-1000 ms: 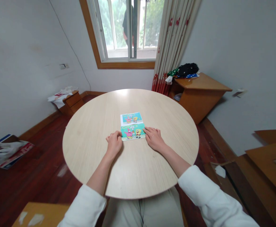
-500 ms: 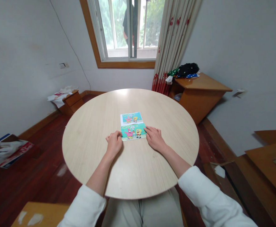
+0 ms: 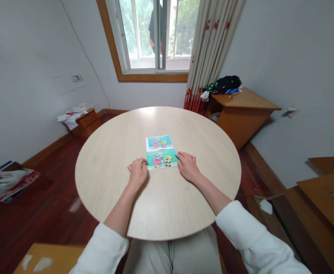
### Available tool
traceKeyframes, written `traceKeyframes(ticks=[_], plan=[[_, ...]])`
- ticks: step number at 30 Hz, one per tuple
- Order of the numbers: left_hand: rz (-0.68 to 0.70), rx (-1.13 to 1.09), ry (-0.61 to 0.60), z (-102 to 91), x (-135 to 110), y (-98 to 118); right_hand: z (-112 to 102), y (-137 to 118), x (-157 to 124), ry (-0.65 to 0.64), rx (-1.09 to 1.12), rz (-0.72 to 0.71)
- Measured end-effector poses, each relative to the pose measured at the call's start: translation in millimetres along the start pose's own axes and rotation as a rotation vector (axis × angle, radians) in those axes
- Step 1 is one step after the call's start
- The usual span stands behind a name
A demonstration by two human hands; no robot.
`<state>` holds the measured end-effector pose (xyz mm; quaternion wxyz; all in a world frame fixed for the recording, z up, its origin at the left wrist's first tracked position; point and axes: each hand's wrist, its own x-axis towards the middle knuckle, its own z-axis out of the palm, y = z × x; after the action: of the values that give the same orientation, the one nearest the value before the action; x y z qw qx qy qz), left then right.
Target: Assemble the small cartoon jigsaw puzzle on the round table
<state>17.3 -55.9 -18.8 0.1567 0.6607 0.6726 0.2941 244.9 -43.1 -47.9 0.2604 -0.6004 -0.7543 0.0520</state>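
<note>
Two cartoon pictures lie flat on a round pale wooden table (image 3: 167,205), one behind the other. The nearer cartoon picture (image 3: 160,161) is wider and shows a pink starfish and a yellow sponge figure on turquoise. Behind it, the smaller white-edged picture (image 3: 159,143) carries the same scene. My left hand (image 3: 138,170) is at the nearer picture's left edge, fingers curled, with thumb and fingertip closed on its side. Across from it, my right hand (image 3: 187,166) grips the right edge with bent fingers, index fingertip on the border. The thumb on that side is hardly visible.
A wooden desk (image 3: 241,110) with a heap of dark cloth (image 3: 226,84) stands at the back right, beside a curtain (image 3: 209,45). A small drawer unit (image 3: 88,122) stands at the left wall. A plastic bag (image 3: 5,182) lies on the floor at left.
My right hand has shifted very slightly to the right at the picture's edge. The left hand and both pictures look almost unmoved.
</note>
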Motion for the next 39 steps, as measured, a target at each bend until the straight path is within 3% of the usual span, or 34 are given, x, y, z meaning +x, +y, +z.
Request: traceKeyframes(ticks=[5,33,39], plan=[[-0.011,-0.004,0.001,-2.0,-0.2,0.8,-2.7,-0.4,0.3,0.063,-0.019,0.032],[-0.018,-0.015,-0.013,-0.4,1.5,-1.4,-4.3,-2.7,0.6,0.027,-0.038,0.078],[-0.012,-0.019,0.034,-0.8,0.8,-1.6,-6.2,-4.0,0.3,0.036,-0.030,0.081]])
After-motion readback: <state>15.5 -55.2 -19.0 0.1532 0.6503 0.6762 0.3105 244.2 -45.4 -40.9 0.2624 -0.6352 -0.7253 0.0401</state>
